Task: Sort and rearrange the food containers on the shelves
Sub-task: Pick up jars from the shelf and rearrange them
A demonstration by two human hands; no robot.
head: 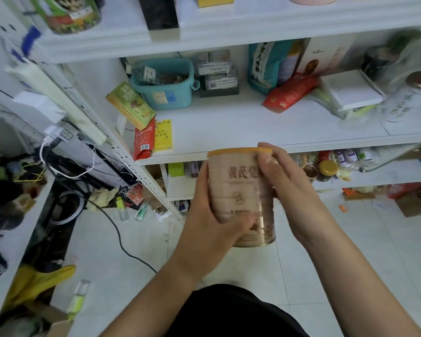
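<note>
Beige cylindrical metal tin (240,190) with an orange plastic lid (238,151) is held nearly upright in the air, before the front edge of the white middle shelf board (229,122). Left hand (209,222) wraps the lower left side, thumb across the lower front; grip holding the tin. Right hand (292,188) clasps the upper right side, thumb near the lid; grip likewise holding the tin. On that shelf sit a teal plastic basket (165,93) and a red foil pouch (289,93), well apart from the tin.

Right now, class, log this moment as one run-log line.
holding: orange-lidded can, upright | left hand: grips lower side | right hand: grips upper side | placed: not yet
</note>
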